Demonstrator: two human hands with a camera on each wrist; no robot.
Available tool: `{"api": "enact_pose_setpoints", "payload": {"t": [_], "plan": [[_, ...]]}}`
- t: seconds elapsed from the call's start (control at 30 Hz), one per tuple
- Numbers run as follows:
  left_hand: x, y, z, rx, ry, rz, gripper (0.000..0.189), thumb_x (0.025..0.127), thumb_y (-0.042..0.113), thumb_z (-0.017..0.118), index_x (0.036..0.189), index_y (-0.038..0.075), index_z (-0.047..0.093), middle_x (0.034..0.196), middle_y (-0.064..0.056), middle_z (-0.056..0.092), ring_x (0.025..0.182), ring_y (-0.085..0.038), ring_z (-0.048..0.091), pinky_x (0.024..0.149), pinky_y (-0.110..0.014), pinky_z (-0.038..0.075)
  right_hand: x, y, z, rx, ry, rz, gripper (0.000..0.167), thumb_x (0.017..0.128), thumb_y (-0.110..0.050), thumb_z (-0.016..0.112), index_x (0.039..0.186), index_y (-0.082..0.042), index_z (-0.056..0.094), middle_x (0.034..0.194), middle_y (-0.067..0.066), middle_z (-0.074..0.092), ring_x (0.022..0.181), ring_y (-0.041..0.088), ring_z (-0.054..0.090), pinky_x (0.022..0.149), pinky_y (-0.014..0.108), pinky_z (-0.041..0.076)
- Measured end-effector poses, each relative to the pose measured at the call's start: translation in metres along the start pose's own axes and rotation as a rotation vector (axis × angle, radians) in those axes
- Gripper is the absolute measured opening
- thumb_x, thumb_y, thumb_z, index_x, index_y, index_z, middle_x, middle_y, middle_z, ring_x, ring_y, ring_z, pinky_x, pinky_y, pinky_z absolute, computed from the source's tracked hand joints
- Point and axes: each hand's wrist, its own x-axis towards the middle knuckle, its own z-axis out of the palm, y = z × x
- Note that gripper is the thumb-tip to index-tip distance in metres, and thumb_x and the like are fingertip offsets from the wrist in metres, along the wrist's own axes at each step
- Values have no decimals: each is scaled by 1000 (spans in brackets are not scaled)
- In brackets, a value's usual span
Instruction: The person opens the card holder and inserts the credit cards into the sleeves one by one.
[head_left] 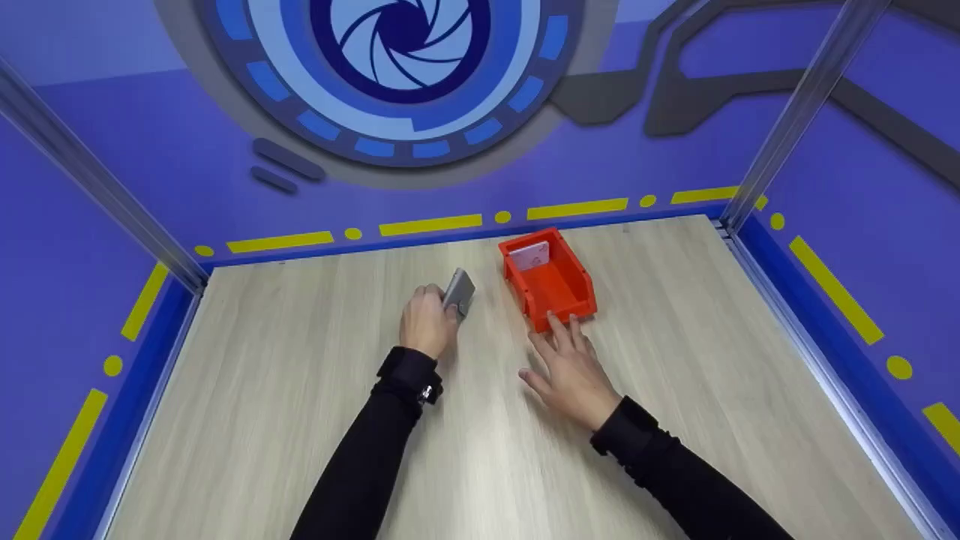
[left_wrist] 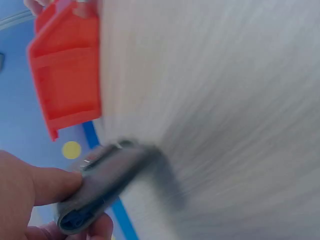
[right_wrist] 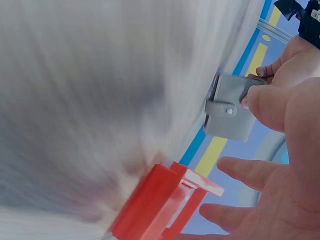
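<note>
— See the bin (head_left: 559,283), right of centre?
— Yes, with a card (head_left: 530,256) inside, upper left.
— And in the left hand (head_left: 427,319), mid-frame?
— A wallet (head_left: 460,289), pinched.
— With the right hand (head_left: 576,381)?
— Spread apart, at the bin's near rim.

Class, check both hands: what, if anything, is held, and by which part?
The left hand pinches a grey wallet near one end, between thumb and fingers. The right hand, fingers outstretched at the red bin, grips nothing.
</note>
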Motion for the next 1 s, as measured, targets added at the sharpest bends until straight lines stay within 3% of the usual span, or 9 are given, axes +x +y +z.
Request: {"api": "enact_pose_setpoints", "payload": {"t": [0.17, 0.3, 0.43, 0.53, 0.6, 0.8, 1.0], "plan": [[-16, 2, -13, -43, 30, 19, 21, 103, 16, 73, 118, 2, 70, 112, -20, 77, 103, -39, 76, 92, -54, 61, 2, -7, -2, 22, 46, -13, 60, 104, -41, 76, 151, -6, 66, 174, 28, 38, 162, 62, 29, 126, 75, 32], [-30, 8, -25, -107, 54, 28, 25, 101, 19, 74, 121, 3, 71, 112, -18, 78, 101, -37, 78, 90, -53, 62, 7, -13, -7, 35, 92, -34, 50, 103, -37, 78, 140, -5, 73, 162, 27, 55, 152, 54, 50, 123, 67, 43], [-44, 11, -32, -186, 63, 15, 25, 99, 18, 77, 119, 5, 72, 109, -15, 80, 98, -33, 78, 86, -49, 63, 11, -21, -10, 77, 121, -55, 32, 104, -33, 77, 123, -7, 81, 129, 17, 78, 118, 36, 75, 102, 52, 61], [-55, 13, -34, -235, 64, -11, 23, 98, 17, 79, 117, 6, 72, 107, -12, 80, 94, -29, 77, 84, -46, 63, 13, -28, -12, 127, 135, -63, 20, 104, -29, 77, 106, -11, 84, 101, 6, 82, 91, 25, 77, 85, 43, 63], [-62, 14, -33, -259, 68, -23, 22, 98, 17, 79, 117, 7, 72, 106, -11, 80, 92, -26, 76, 83, -45, 62, 14, -32, -13, 155, 143, -72, 16, 104, -27, 77, 99, -13, 84, 91, 2, 79, 83, 19, 72, 79, 38, 60], [-81, 19, -27, -304, 86, -33, 22, 98, 21, 80, 116, 11, 72, 107, -7, 79, 87, -18, 72, 80, -40, 58, 19, -43, -12, 198, 164, -128, 11, 102, -22, 79, 95, -14, 82, 89, 0, 77, 79, 15, 69, 77, 35, 59], [-96, 24, -25, -351, 102, -56, 19, 89, 24, 82, 105, 17, 73, 95, 2, 79, 78, -9, 72, 72, -34, 57, 24, -49, -8, 264, 123, -133, 18, 103, -26, 78, 109, -9, 82, 100, 6, 81, 86, 20, 75, 81, 39, 62]]}}
